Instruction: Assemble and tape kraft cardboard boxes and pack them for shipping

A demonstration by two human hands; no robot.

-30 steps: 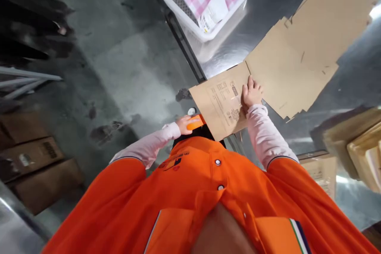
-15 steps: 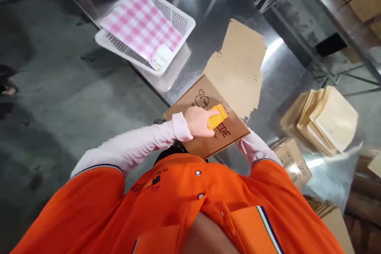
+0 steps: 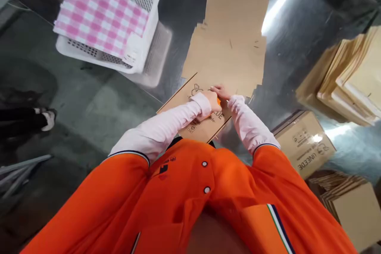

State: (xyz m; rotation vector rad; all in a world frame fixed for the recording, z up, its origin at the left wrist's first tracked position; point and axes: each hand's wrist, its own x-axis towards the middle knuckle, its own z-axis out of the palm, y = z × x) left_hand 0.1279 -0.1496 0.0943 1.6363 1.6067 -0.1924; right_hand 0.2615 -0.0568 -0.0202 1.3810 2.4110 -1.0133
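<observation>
A printed brown cardboard box (image 3: 193,129) lies tilted at the near table edge, close to my body. My left hand (image 3: 213,101) is closed round a small orange-yellow tool (image 3: 219,101), held low over the box's top; its fingers hide most of the tool. Just beyond it, my right hand (image 3: 222,92) rests on the box with its fingers stretched toward my left hand. Flattened cardboard sheets (image 3: 229,47) lie on the metal table directly behind the box.
At the upper left, a white perforated basket (image 3: 151,20) holds pink checked cloth (image 3: 101,16). Stacked cardboard (image 3: 342,75) stands at the right, near a printed box (image 3: 309,143) and more flat pieces (image 3: 357,210). A person's shoe (image 3: 48,120) shows on the floor at left.
My right hand, hidden behind the box before, now lies on its top. The tool has come closer to that hand and is more covered. The view has shifted closer to the table.
</observation>
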